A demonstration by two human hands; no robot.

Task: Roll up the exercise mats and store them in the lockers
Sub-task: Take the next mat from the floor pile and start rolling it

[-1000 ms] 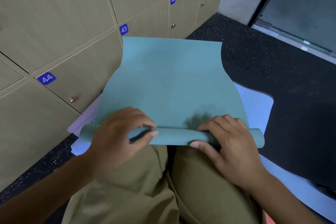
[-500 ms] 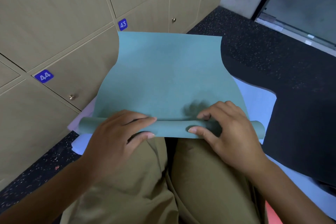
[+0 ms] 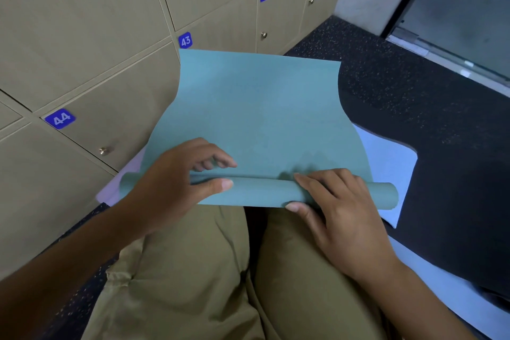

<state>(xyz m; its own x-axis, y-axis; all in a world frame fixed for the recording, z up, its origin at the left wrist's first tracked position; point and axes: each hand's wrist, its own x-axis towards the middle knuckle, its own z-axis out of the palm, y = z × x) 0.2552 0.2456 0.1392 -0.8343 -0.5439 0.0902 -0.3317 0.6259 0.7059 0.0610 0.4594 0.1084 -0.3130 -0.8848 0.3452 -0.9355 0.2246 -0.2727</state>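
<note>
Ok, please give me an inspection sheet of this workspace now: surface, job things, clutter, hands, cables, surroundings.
Surface: dark speckled rubber floor.
Job's things: teal-green foam exercise mat, near end rolled into a thin tube, the rest flat; pale blue mat and lilac mat under it; black mat to the right.
Clutter: nothing seen.
Grippers: left hand and right hand both curl round the roll.
Cables: nothing seen.
Surroundings: beige numbered lockers, doors closed; glass door at far right.
</note>
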